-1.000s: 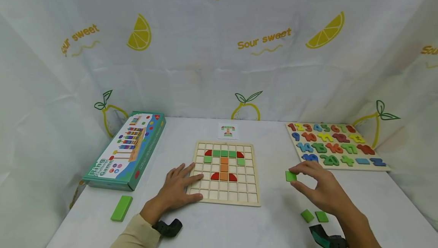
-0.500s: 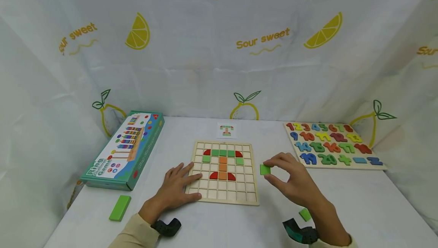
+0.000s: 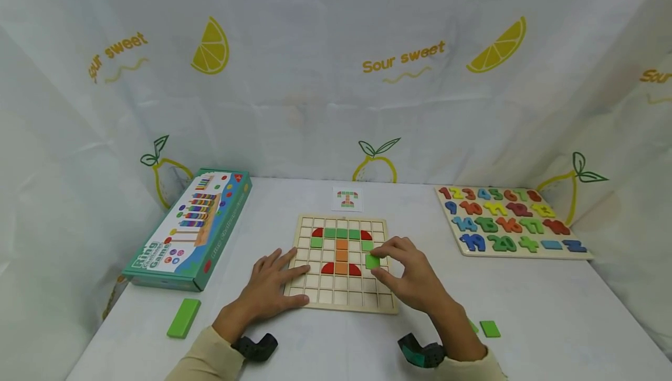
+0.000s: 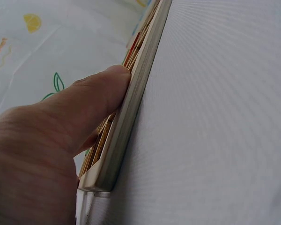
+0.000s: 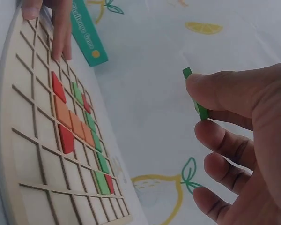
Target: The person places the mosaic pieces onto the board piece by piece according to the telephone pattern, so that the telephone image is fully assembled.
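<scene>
My right hand [image 3: 412, 274] pinches a green square tile [image 3: 372, 261] between thumb and fingertips, above the right side of the wooden grid board [image 3: 349, 303]. In the right wrist view the green tile [image 5: 195, 93] is seen edge-on, apart from the board. My left hand [image 3: 270, 287] rests with spread fingers on the board's left edge; its thumb [image 4: 98, 101] lies over the frame in the left wrist view. On the board, green squares [image 3: 342, 233], red quarter-round tiles [image 3: 354, 270] and orange squares [image 3: 342, 255] form a T-like figure.
Behind the board lies a pattern card [image 3: 347, 199]. A boxed game [image 3: 194, 229] and a green rectangular block [image 3: 184, 318] are at left. A number puzzle board [image 3: 514, 220] stands at back right. Loose green tiles [image 3: 490, 329] lie near my right forearm, one partly hidden.
My right hand has moved left with the green square tile, from near the number puzzle to over the grid board. The left hand keeps its place on the board.
</scene>
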The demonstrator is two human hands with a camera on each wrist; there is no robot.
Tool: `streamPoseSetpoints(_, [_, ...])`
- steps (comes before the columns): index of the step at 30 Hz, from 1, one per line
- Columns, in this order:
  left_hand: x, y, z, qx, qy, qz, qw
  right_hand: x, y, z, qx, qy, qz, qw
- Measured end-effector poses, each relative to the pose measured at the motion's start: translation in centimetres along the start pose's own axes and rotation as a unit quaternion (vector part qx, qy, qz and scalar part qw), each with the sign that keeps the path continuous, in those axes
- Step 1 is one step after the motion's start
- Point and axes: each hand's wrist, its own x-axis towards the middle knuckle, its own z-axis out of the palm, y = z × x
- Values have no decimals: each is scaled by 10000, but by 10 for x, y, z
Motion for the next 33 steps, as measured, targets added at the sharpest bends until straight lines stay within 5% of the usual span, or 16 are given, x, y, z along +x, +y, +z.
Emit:
streamPoseSetpoints(9, [1,0,-1,-18,-56,-16,10000,-3,18,34,387,-148,312,9987])
streamPoseSetpoints(16, [1,0,-1,-19,-95,-53,9999,-8,31,54,93,-306,394,9987])
streamPoseSetpoints(33, [1,0,-1,11,-42,-58,10000,-10,38,66,-299,-615,356,9970])
